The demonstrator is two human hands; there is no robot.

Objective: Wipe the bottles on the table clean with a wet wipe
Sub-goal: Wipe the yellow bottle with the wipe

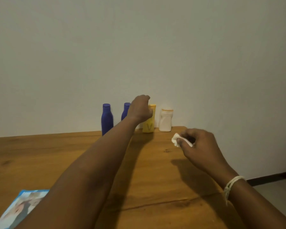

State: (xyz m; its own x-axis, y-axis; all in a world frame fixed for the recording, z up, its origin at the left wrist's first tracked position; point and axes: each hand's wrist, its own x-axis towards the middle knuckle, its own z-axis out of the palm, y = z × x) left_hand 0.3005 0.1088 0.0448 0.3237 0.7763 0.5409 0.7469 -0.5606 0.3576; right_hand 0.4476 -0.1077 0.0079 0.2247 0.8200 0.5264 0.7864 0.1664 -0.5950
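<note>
Several bottles stand in a row at the table's far edge against the wall: a blue bottle (pixel 107 119), a second blue bottle (pixel 126 110) partly hidden by my left hand, a yellow bottle (pixel 149 123) and a white bottle (pixel 165 120) with an orange-rimmed cap. My left hand (pixel 139 109) reaches out and its curled fingers close on the upper part of the yellow bottle. My right hand (pixel 199 144) hovers over the table to the right and pinches a crumpled white wet wipe (pixel 177 139).
The wooden table (pixel 56 154) runs from me to the pale wall. A blue wet-wipe packet (pixel 21 207) lies at the front left corner. The table's right edge drops to a grey floor (pixel 274 187).
</note>
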